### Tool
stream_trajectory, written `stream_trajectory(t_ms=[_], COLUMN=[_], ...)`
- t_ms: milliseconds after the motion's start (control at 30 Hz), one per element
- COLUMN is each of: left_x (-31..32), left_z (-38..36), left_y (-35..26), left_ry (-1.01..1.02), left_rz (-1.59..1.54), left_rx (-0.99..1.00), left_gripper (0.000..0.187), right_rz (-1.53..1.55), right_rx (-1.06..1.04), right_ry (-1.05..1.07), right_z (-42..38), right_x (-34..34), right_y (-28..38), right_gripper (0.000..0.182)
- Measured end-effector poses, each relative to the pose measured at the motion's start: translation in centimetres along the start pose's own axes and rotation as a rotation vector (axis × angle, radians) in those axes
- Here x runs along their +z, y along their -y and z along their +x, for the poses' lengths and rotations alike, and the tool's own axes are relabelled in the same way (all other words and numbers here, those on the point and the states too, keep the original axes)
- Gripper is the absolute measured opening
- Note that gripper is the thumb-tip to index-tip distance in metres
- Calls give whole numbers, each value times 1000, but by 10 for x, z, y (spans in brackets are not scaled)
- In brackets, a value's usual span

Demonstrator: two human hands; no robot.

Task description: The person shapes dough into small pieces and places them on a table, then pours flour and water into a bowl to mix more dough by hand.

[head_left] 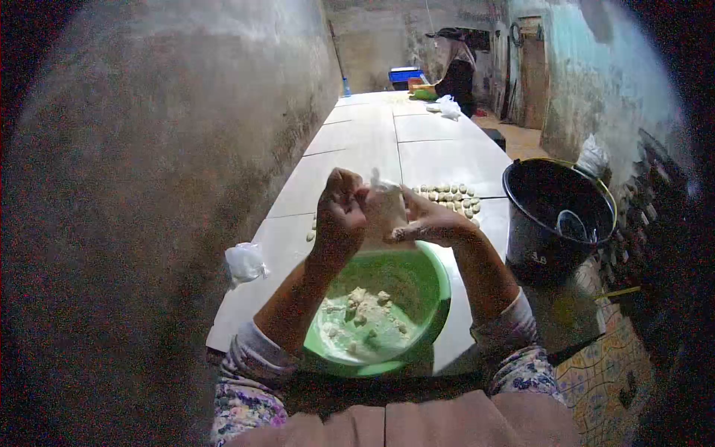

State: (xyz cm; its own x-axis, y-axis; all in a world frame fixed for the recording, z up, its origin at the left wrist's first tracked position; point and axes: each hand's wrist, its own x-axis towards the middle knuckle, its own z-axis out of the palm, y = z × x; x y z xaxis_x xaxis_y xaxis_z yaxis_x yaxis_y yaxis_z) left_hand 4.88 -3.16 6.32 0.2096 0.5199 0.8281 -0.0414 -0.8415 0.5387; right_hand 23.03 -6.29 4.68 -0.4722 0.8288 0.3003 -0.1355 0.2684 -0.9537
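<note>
Both of my hands are raised over the far rim of a green basin (pixel 439 298). Between them hangs a whitish, translucent plastic bag (pixel 385 208). My left hand (pixel 342 208) has its fingers curled in a pinch at the bag's left edge. On the other side, my right hand (pixel 436 222) grips the bag, with fingers behind it and the thumb below. What the bag contains, I cannot make out. White flour and pale dough lumps (pixel 365 309) lie in the basin. Small round dough balls (pixel 450 197) sit in rows beyond my right hand, and a few more show left of my left wrist.
A tied white plastic bag (pixel 246 262) lies at the table's left edge by the wall. At the right stands a large black bucket (pixel 547 253). The white-tiled table (pixel 357 145) runs back to a person (pixel 456 74) near a blue crate (pixel 406 75).
</note>
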Motion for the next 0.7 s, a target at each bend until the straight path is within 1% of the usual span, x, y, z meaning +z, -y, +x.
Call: stream_trajectory(t_ms=[33,67,133,167,233,267,300,367,400,433,467,500,533,567,600,633,667,700], left_x=[1,0,-9,-15,-30,-36,-50,-63,-64,-64,-65,-63,-61,-60,-61,-62,-62,-60], left_z=[-2,-4,-9,-14,-25,-31,-35,-42,-42,-41,-44,-46,-46,-45,-44,-44,-44,-44], left_y=[2,-1,-10,-11,-12,-17,-9,-3,-8,-13,-11,-11,-11,-11,-8,-3,-2,-2], left_ry=[22,23,52,52,108,85,116,121,178,236,330,375,420,465,468,526,582,586], left_rz=[-79,-78,93,99,-102,-148,-89,-100,8,116,172,186,283,378,378,309,239,239], left_rx=[32,34,49,44,-142,-137,-175,-320,-411,-502,-543,-563,-591,-618,-618,-580,-543,-543], left_gripper=[26,26,22,22,11,13,32,53,63,74,87,90,76,63,63,70,78,78], right_rz=[27,26,169,175,17,-467,-459,-1087,-1144,-1137,-1228,-1319,-1429,-1429,-1443,-1456,-1480,-1479], right_rx=[-28,-30,20,21,-128,-187,-186,-123,-161,-162,-271,-383,-280,-278,-333,-387,-391,-389], right_ry=[39,39,114,118,99,-169,-164,-241,-245,-239,-228,-219,-145,-145,-147,-150,-118,-121], right_z=[2,2,3,5,13,13,12,3,3,4,5,5,3,4,4,3,0,1], right_x=[-3,-1,4,1,-9,-1,10,30,39,42,47,53,57,63,67,70,72,71], right_y=[-6,-5,-5,-12,-33,-39,-26,6,11,7,5,5,8,7,5,4,2,-6], right_gripper=[96,96,85,85,82,60,60,37,21,21,25,30,25,25,27,29,31,31])
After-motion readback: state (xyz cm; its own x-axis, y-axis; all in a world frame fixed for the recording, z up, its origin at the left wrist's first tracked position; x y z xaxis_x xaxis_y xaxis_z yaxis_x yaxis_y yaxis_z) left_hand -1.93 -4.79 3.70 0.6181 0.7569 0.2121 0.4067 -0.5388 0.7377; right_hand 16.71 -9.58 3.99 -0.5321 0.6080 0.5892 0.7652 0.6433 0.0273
